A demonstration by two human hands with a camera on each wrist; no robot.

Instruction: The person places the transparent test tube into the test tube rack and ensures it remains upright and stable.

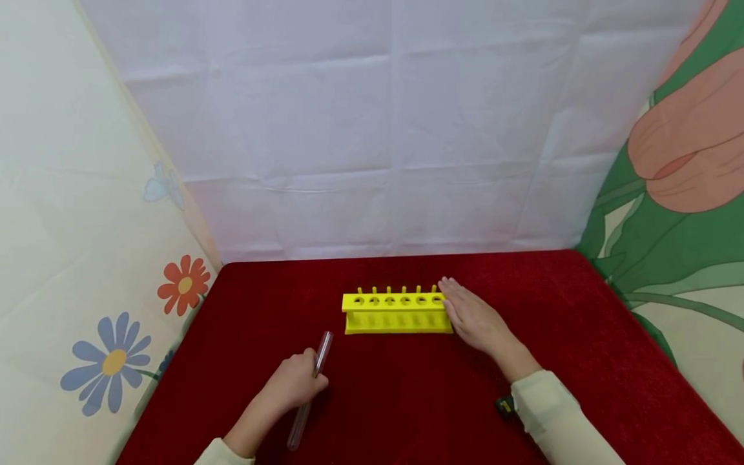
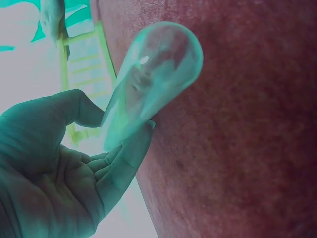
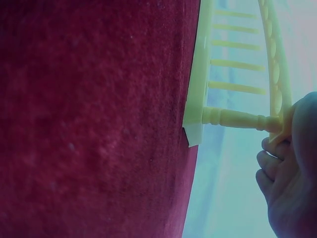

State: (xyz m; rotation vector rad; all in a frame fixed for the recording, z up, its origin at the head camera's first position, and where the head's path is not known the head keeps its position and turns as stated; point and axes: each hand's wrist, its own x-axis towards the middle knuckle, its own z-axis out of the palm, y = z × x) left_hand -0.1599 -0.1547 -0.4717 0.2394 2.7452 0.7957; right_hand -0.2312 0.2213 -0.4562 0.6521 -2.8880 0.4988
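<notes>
A clear glass test tube (image 1: 300,423) is pinched between the thumb and fingers of my left hand (image 1: 295,381); it slants above the red cloth, left of the rack. Its rounded closed end points toward the camera in the left wrist view, where the tube (image 2: 168,54) looks empty. My right hand (image 1: 476,320) touches the right end of a yellow test tube rack (image 1: 398,323), its fingers extended along that side. Upright on the cloth, the rack has a row of holes on top and a row of pegs behind. In the right wrist view, fingers (image 3: 270,166) meet the rack's upper plate.
Red cloth (image 1: 407,400) covers the table. A white sheet (image 1: 372,129) hangs behind it, with flower-printed panels at the left (image 1: 104,271) and right (image 1: 686,194). A small dark object (image 1: 504,407) shows beside the right sleeve.
</notes>
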